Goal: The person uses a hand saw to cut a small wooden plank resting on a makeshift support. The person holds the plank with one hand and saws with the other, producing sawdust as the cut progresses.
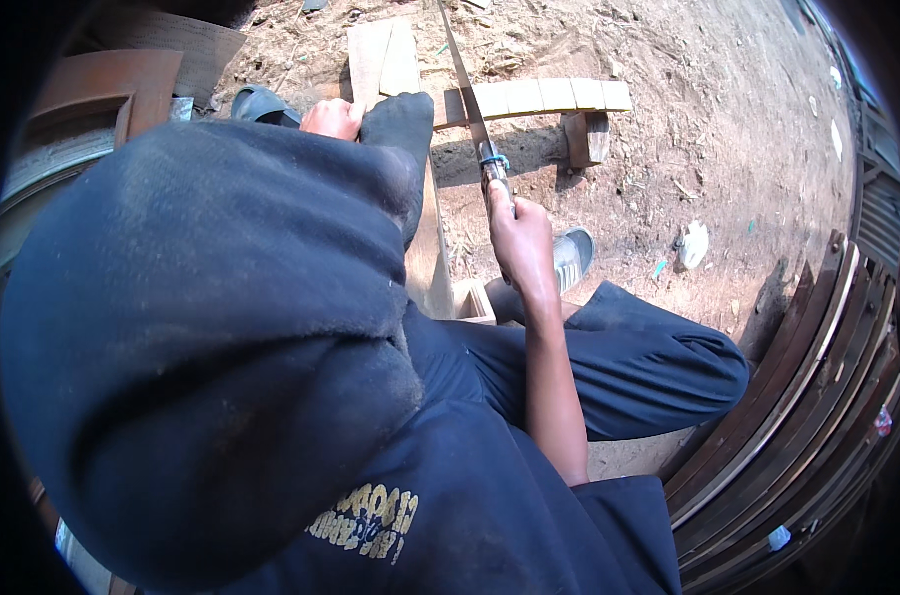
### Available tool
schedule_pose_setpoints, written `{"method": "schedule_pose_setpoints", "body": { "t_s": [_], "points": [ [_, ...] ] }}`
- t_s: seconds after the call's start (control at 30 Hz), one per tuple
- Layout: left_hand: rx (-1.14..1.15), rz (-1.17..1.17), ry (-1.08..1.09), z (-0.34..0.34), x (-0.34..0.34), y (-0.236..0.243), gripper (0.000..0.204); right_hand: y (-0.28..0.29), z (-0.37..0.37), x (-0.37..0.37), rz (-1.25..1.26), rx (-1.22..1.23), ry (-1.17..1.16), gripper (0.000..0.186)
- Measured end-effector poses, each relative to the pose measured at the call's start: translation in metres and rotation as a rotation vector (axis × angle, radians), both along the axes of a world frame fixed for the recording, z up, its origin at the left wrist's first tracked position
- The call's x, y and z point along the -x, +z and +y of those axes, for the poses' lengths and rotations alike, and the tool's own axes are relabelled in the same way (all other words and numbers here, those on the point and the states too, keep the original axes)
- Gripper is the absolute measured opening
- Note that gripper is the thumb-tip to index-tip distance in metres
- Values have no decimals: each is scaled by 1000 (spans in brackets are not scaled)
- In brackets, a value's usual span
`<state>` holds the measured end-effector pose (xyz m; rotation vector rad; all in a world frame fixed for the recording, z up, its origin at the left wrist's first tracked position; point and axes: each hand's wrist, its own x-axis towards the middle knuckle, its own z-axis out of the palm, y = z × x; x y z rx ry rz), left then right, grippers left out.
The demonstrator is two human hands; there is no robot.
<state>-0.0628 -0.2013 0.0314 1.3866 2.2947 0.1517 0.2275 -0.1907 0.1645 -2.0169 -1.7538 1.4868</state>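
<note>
My right hand (pixel 521 238) is wrapped round the handle of a handsaw (pixel 462 69), whose long blade points away from me. The blade crosses a light wooden strip (pixel 539 96) marked by several cross lines. My left hand (pixel 333 119) is closed at the edge of a pale wooden board (pixel 371 59), beside my dark-socked foot (pixel 397 124). Part of its fingers is hidden by my raised knee. That foot presses down near the board and the strip's left end.
A wooden block (pixel 586 139) stands under the strip's right part. Below my foot runs a plank (pixel 428 248), with a small wooden frame (pixel 472 300) near it. Dark slats (pixel 797 377) are stacked at the right; a brown panelled frame (pixel 108 84) lies left. My other foot wears a sandal (pixel 574 256).
</note>
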Motion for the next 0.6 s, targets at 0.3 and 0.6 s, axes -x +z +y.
{"method": "schedule_pose_setpoints", "body": {
  "t_s": [0.3,0.6],
  "points": [
    [-28,-5,33,-2,7,-12,43,3,-15,-1,-39,-15,3,51],
    [35,-58,39,-1,11,-11,46,2,-41,-19,-48,-72,9,53]
  ]
}}
